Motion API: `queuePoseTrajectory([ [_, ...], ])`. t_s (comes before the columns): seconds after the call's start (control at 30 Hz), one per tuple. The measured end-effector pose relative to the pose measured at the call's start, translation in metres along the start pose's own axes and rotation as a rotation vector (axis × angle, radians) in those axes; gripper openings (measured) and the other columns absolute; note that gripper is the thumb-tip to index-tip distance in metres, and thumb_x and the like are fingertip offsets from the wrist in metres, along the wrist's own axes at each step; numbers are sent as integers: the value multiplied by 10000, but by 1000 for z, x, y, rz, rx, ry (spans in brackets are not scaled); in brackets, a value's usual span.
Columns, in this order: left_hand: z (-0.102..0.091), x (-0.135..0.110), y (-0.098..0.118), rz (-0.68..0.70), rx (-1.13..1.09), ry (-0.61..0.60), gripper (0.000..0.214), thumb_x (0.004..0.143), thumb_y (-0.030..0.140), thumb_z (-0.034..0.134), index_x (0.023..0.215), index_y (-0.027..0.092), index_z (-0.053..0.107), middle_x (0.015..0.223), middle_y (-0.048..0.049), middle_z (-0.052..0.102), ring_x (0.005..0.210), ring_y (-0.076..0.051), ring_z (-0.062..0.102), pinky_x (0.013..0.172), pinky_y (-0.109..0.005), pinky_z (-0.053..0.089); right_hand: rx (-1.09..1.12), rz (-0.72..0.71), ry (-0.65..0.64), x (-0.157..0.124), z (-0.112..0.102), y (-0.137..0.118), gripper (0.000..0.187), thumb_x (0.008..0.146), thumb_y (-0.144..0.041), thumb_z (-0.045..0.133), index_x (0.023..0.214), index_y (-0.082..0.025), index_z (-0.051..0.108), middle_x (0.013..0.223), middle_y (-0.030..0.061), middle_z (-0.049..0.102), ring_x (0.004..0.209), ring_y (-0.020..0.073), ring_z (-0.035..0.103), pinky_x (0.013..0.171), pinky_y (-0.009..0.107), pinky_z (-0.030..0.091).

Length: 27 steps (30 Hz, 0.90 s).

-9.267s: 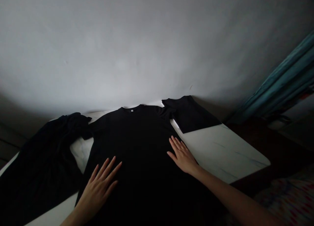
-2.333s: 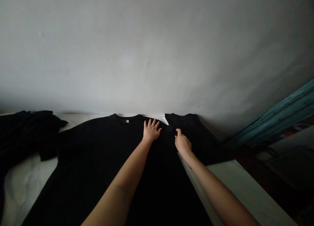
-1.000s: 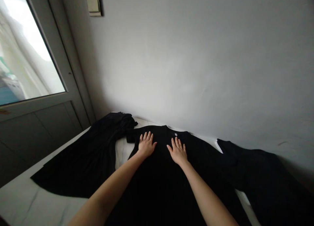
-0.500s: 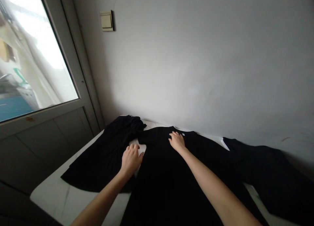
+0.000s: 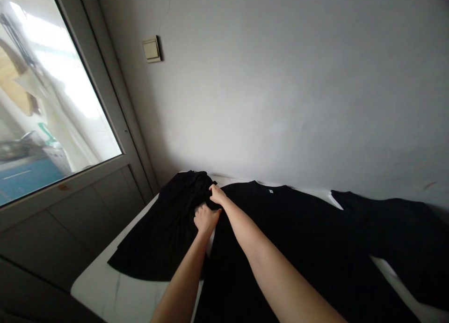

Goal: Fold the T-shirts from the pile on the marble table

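A black T-shirt (image 5: 280,229) lies spread out, its neckline with a small white label towards the wall. My right hand (image 5: 218,194) reaches across to its left sleeve, fingers closed on the cloth at the sleeve's upper edge. Just below, my left hand (image 5: 206,218) is closed on the underside of the same sleeve, thumb pointing right. The dark fabric hides exactly how much cloth each hand grips. Left of my hands lies a rumpled black garment (image 5: 157,234), bunched at its far end.
Everything lies on a white marbled table (image 5: 96,290) against a grey wall. More black clothing (image 5: 403,234) spreads at the right beside the T-shirt. A glazed door (image 5: 101,192) stands close on the left. A light switch (image 5: 151,49) is on the wall.
My right hand has moved left from near the neckline to the sleeve and closed on it. My left hand has come up beside it. The view has shifted slightly left.
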<state>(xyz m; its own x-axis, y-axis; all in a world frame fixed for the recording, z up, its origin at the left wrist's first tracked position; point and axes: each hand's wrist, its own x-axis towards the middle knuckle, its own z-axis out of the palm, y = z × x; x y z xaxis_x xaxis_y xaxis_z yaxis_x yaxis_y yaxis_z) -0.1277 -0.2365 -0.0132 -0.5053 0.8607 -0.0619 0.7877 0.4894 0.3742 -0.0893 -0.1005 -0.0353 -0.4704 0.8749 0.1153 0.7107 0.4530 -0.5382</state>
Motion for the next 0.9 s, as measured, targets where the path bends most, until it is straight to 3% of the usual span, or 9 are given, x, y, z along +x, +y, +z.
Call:
queuePoseTrajectory([
  [0.17, 9, 15, 24, -185, -170, 142, 601, 825, 420, 604, 1287, 71, 443, 1257, -242, 607, 1217, -358, 553, 939, -425, 439, 100, -108, -10, 4, -13, 7, 331, 689, 51, 579, 886, -187, 700, 995, 30, 696, 922, 156, 647, 841, 249, 486],
  [0.3, 18, 18, 28, -203, -258, 255, 547, 810, 244, 556, 1310, 104, 384, 1232, -221, 613, 1159, -343, 591, 905, -433, 451, 221, -169, 9, 10, -36, 13, 272, 660, 32, 589, 774, -190, 699, 880, 6, 712, 867, 162, 655, 828, 262, 503],
  [0.37, 21, 18, 28, -186, -273, 267, 561, 816, 239, 548, 1328, 101, 365, 1259, -229, 596, 1166, -337, 593, 915, -432, 447, 300, -175, 33, 11, -49, 18, 272, 646, 24, 576, 773, -188, 689, 876, 5, 723, 875, 164, 660, 829, 269, 511],
  [0.5, 27, 17, 25, -67, -283, 172, 552, 839, 375, 600, 1304, 147, 410, 1236, -185, 635, 1186, -340, 588, 960, -448, 432, 475, -170, 39, 4, -75, 32, 232, 627, 0, 533, 723, -182, 640, 846, 14, 735, 844, 163, 679, 791, 275, 531],
  [0.57, 28, 17, 23, 8, -295, 123, 490, 838, 346, 621, 1268, 182, 452, 1162, -134, 679, 1132, -311, 624, 942, -417, 450, 558, -166, 32, -4, -87, 42, 203, 616, -16, 512, 687, -184, 600, 831, 18, 736, 825, 163, 684, 774, 277, 535],
  [0.7, 29, 14, 24, 123, -318, 146, 285, 867, 260, 597, 1143, 198, 566, 1156, -100, 662, 1101, -239, 638, 874, -313, 483, 696, -133, 81, -25, -107, 69, 147, 613, -73, 462, 662, -200, 517, 839, 28, 728, 832, 165, 676, 770, 289, 528],
  [0.9, 26, -8, 44, 333, -240, 93, 128, 895, 193, 555, 1008, 214, 611, 1043, -53, 679, 979, -191, 652, 802, -275, 475, 817, -47, 235, -60, -120, 119, 121, 567, -145, 416, 651, -217, 466, 737, -2, 664, 778, 160, 629, 732, 278, 493],
])
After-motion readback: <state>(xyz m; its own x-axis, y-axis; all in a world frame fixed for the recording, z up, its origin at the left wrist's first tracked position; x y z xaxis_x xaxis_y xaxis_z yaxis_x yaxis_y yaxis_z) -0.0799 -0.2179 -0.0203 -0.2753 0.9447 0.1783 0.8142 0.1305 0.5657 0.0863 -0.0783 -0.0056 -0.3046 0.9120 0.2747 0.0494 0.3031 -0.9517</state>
